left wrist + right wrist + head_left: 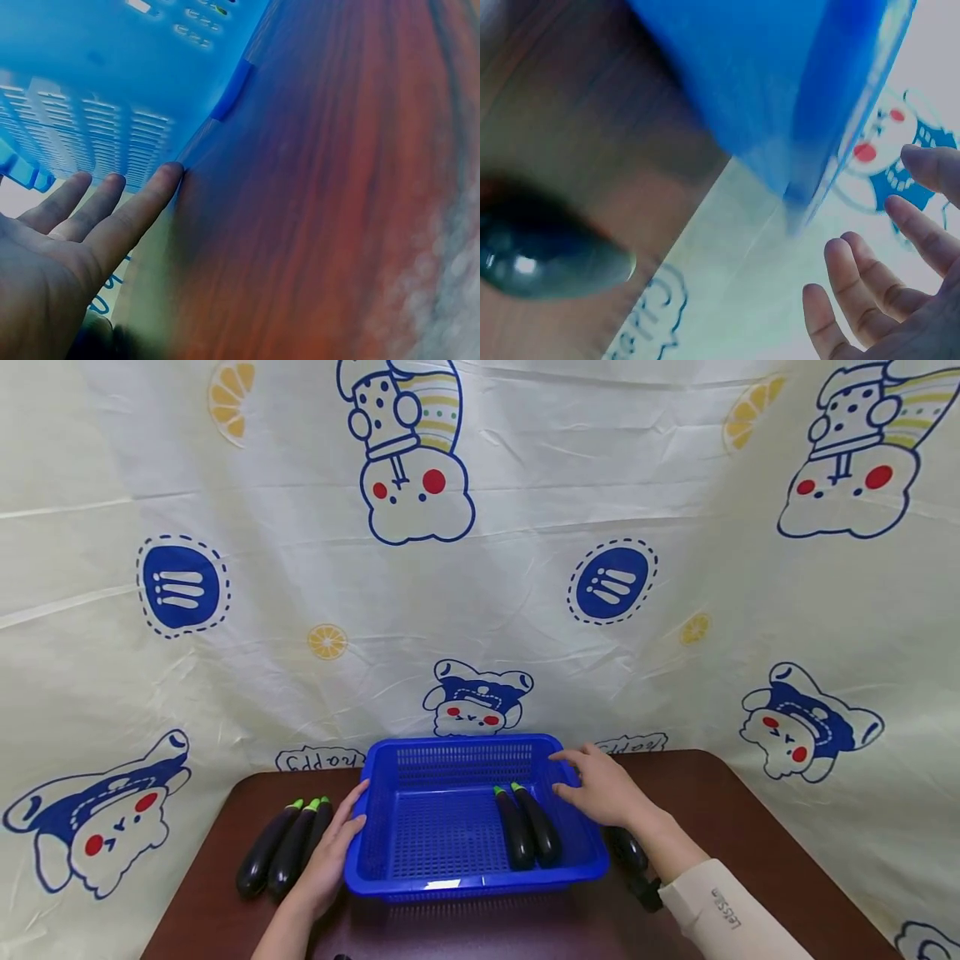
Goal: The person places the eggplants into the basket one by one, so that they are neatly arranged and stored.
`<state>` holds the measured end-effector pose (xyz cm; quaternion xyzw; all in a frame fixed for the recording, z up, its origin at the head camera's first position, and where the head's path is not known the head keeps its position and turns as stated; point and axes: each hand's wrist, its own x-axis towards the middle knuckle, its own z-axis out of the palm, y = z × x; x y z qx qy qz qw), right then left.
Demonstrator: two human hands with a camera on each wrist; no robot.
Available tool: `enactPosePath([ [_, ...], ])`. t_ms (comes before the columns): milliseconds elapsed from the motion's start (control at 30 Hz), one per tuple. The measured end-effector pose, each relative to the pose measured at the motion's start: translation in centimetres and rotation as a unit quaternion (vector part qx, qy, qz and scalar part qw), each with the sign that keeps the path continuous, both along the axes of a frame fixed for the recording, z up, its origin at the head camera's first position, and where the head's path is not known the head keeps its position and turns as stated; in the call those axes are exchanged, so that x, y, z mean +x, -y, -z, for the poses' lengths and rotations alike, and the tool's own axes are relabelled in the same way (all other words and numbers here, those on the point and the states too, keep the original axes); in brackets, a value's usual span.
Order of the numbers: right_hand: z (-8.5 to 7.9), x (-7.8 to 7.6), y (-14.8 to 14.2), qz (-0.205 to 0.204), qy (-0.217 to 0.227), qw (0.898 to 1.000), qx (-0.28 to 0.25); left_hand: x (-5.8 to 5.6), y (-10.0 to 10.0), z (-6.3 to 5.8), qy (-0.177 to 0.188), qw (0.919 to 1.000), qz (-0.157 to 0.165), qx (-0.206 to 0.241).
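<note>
A blue plastic basket [427, 885] stands on the table, with two dark eggplants [515, 831] lying side by side in its right half. My left hand [330, 852] is at the basket's left side; its fingers stretch along the slotted outer wall [112, 135] in the left wrist view. Over the right rim hovers my right hand [603, 785], fingers spread and holding nothing. The right wrist view shows that hand [900, 300] apart from the basket's side. Beside the basket on the right, an eggplant [547, 255] lies on the table, partly hidden by my right arm in the head view.
Three eggplants [281, 852] with green stem ends lie together left of the basket. The brown table [202, 893] ends at a white printed curtain [525, 593] behind. A small dark thing [342, 957] shows at the bottom edge, too little to identify.
</note>
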<state>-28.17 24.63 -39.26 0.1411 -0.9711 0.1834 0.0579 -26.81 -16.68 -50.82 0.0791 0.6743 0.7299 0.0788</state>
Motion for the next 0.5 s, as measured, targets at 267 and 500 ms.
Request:
enactPosePath([
  [267, 0.5, -0.5, -4.0, 0.032, 0.026, 0.999, -0.032, 0.0, 0.2, -0.1, -0.001, 1.0000, 0.004, -0.004],
  [500, 1.9, -0.7, -6.3, 0.059, 0.042, 0.997, -0.029, -0.1, 0.1, 0.0, -0.003, 1.0000, -0.001, -0.003],
])
